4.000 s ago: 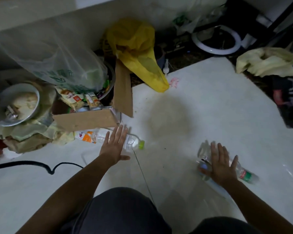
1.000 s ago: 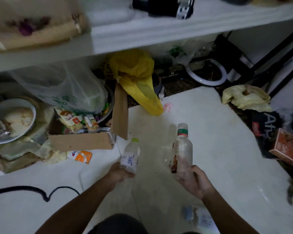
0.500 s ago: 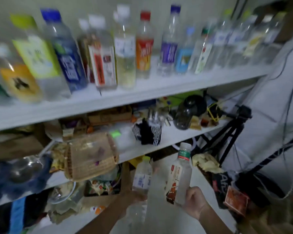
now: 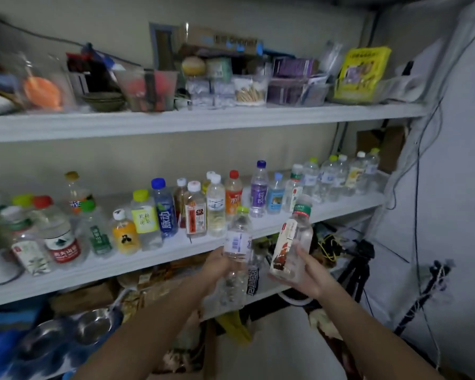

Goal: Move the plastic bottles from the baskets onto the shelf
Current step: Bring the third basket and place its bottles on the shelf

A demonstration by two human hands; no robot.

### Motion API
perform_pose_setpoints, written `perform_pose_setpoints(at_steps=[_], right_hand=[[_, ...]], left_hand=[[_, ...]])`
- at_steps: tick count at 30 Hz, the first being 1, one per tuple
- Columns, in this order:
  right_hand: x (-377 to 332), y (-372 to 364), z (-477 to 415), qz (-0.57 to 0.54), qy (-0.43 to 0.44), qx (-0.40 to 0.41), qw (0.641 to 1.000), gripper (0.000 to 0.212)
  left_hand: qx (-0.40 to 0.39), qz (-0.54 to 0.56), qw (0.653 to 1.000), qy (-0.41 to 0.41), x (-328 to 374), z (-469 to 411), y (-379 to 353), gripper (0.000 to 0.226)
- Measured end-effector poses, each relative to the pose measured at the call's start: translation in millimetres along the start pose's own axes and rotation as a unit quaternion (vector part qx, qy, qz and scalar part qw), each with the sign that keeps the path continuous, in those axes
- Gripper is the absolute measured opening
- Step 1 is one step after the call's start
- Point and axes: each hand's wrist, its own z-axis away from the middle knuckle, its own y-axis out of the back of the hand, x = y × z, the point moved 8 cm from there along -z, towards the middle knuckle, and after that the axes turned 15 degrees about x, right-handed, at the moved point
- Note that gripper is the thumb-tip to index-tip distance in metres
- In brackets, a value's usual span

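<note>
Bottles (image 4: 239, 237) in both hands, shelf (image 4: 176, 250) crowded, perhaps full

Both bare forearms rise from the bottom of the frame toward its centre, converging. The left hand (image 4: 217, 266) sits just left of centre, fingers wrapped around a clear bottle (image 4: 237, 242) held upright. The right hand (image 4: 307, 272), just right of it, grips a labelled bottle (image 4: 291, 242) from below, tilted slightly.

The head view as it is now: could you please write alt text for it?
Each hand holds a clear plastic bottle upright before a white shelf crowded with bottles: left hand a lime-capped bottle, right hand a green-collared bottle.
</note>
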Motion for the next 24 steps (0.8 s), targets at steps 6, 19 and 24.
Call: perform_pose_setpoints(at_steps=[6,19,24], right_hand=[[-16.8,10.7,-1.9,0.022,0.022,0.027,0.999,0.027],[-21.6,29.0,-39.7,0.037,-0.002,0.084,0.996,0.023],[-24.6,20.6,-73.8,-0.021,-0.026,0.092,0.995,0.033]], left_hand=[[0.021,0.060,0.998,-0.002,13.3,14.7,-7.5,0.038],[0.083,0.130,0.988,-0.008,19.2,-12.4,-19.1,0.052],[0.067,0.131,0.989,-0.034,34.9,-49.4,-25.4,0.057]])
